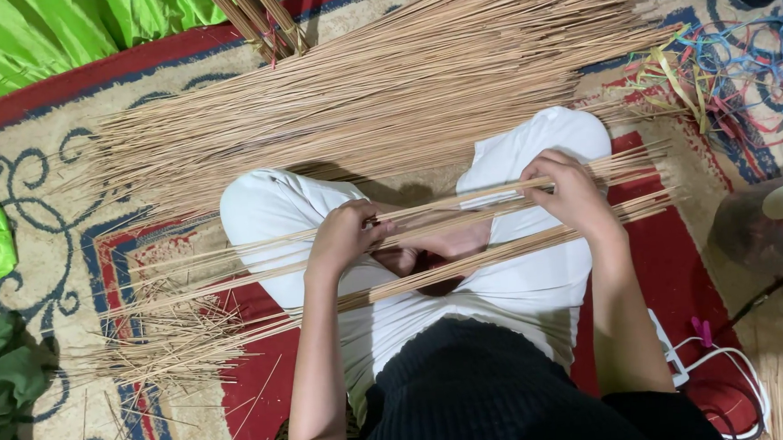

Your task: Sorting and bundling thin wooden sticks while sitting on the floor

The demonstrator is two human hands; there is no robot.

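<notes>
Sticks [427,223] lie across the lap of a person sitting cross-legged on a patterned rug [41,185]. A far bigger pile [358,97] is spread on the rug in front of the knees. The sticks are long, thin, straight and pale tan. To do this well, I think both hands should hold lightly and keep the sticks flat and side by side. The left hand [343,236] has its fingers closed on a few sticks. The right hand [573,188] pinches one stick. Coloured strings [731,59] lie nearby.
</notes>
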